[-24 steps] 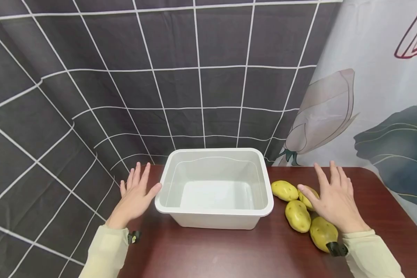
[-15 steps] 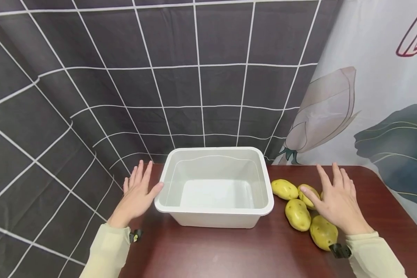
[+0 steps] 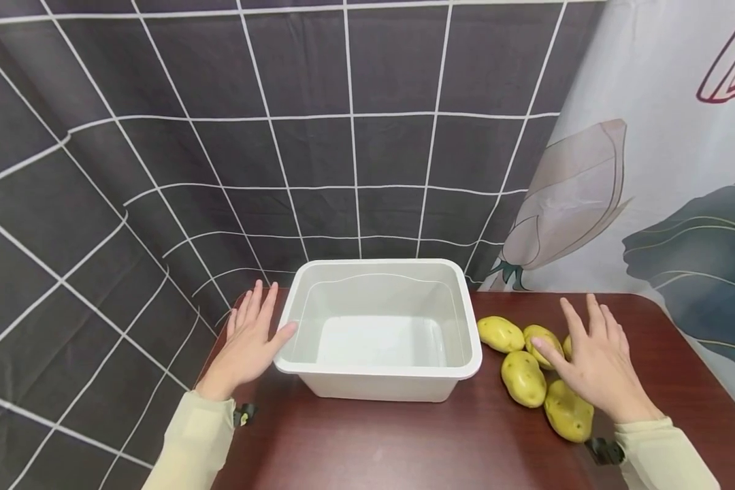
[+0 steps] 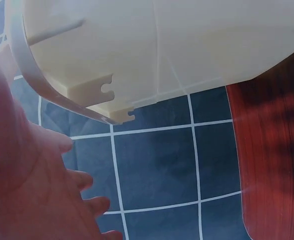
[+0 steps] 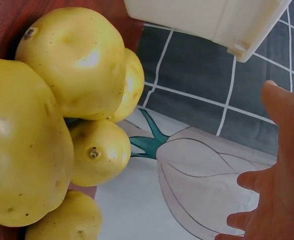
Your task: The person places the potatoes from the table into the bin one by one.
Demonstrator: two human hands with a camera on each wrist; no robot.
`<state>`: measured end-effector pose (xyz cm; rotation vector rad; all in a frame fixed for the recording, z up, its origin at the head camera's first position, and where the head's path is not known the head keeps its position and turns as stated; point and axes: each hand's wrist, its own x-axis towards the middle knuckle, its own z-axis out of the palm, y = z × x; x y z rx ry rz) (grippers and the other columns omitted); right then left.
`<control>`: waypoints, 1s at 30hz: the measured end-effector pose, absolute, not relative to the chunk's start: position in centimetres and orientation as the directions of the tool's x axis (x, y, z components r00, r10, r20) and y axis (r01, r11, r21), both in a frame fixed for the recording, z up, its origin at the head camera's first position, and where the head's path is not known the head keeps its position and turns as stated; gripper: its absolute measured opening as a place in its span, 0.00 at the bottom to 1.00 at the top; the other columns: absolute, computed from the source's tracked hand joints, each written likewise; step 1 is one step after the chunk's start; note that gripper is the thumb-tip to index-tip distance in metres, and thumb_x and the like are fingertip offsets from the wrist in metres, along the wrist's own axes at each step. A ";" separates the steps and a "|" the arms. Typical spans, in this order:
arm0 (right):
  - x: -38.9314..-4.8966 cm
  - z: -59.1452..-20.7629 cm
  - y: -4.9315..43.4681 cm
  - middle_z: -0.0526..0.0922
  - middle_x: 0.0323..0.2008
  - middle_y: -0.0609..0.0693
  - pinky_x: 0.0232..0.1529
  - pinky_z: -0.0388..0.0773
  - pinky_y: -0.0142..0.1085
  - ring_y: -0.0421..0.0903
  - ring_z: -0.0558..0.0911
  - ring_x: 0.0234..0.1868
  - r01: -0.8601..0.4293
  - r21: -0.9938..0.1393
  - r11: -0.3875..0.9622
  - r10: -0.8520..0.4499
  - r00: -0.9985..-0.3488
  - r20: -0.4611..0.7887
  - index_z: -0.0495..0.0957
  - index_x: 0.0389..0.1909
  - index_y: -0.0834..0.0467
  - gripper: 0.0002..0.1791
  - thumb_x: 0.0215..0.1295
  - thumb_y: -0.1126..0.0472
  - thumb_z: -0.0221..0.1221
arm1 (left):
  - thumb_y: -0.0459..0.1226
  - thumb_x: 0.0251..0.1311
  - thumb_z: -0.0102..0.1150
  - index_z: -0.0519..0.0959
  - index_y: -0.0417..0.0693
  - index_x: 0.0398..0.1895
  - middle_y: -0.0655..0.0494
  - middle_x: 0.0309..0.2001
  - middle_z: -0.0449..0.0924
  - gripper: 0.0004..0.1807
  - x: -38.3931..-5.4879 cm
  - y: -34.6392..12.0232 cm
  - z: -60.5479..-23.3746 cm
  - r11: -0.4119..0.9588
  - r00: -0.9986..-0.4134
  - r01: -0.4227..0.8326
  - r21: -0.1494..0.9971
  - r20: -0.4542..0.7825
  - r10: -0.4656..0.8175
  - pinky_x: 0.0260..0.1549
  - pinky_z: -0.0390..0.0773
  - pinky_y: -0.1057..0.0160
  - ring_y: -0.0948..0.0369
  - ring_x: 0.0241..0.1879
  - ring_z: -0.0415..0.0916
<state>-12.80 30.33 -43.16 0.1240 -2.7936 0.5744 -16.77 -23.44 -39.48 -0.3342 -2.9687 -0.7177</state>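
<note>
A white plastic tub (image 3: 376,388) stands in the middle of the table, its inside bare. My left hand (image 3: 245,350) is spread at its left side, and in the head view the thumb overlaps the rim. The left wrist view has that hand (image 4: 34,175) beside the tub's underside and rim (image 4: 29,75), holding nothing. Several yellow potatoes (image 3: 523,379) lie grouped to the right of the tub. Over their right edge hovers my right hand (image 3: 603,378), fingers spread and holding nothing. Up close in the right wrist view are the potatoes (image 5: 72,60), apart from the right hand (image 5: 286,165).
The dark red wooden table (image 3: 367,449) has a rounded far right corner. Behind and to the left hangs a dark curtain with a white grid (image 3: 392,150). A white curtain with flower prints (image 3: 655,88) hangs at the right.
My left hand has shifted a little right, its thumb now over the tub's rim. The right hand has drifted slightly right and nearer, uncovering more of the potatoes. Tub and potatoes stay put.
</note>
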 end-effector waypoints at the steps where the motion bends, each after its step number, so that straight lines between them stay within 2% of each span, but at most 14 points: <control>1: -12.7 -43.2 30.4 0.38 0.75 0.76 0.69 0.31 0.70 0.78 0.39 0.73 -0.142 -0.374 0.916 -0.028 -0.955 0.294 0.49 0.78 0.64 0.50 0.69 0.38 0.57 | 0.60 0.72 0.46 0.42 0.48 0.82 0.41 0.81 0.30 0.47 -16.8 -23.4 -39.5 0.868 -0.974 0.227 0.441 0.117 0.194 0.69 0.30 0.33 0.41 0.78 0.28; 9: -12.4 -43.6 30.9 0.40 0.74 0.78 0.68 0.31 0.70 0.78 0.40 0.73 -0.154 -0.373 0.915 -0.039 -0.954 0.299 0.50 0.78 0.66 0.50 0.68 0.39 0.59 | 0.60 0.71 0.48 0.42 0.47 0.82 0.40 0.81 0.32 0.48 -16.7 -22.7 -39.7 0.870 -0.969 0.247 0.427 0.129 0.212 0.70 0.34 0.33 0.39 0.78 0.31; 21: -11.9 -44.6 31.4 0.41 0.74 0.78 0.66 0.36 0.73 0.78 0.41 0.73 -0.155 -0.378 0.913 -0.041 -0.955 0.292 0.51 0.77 0.67 0.49 0.69 0.41 0.59 | 0.64 0.68 0.49 0.41 0.48 0.82 0.46 0.81 0.30 0.51 -16.5 -22.0 -39.7 0.857 -0.966 0.258 0.446 0.105 0.236 0.71 0.38 0.34 0.42 0.79 0.31; 30: -11.2 -45.3 31.5 0.43 0.73 0.79 0.64 0.39 0.74 0.80 0.45 0.71 -0.153 -0.382 0.912 -0.042 -0.958 0.283 0.51 0.77 0.67 0.49 0.68 0.41 0.60 | 0.64 0.67 0.52 0.42 0.44 0.82 0.46 0.81 0.33 0.53 -16.0 -21.7 -40.0 0.849 -0.957 0.289 0.442 0.109 0.269 0.71 0.40 0.35 0.43 0.79 0.34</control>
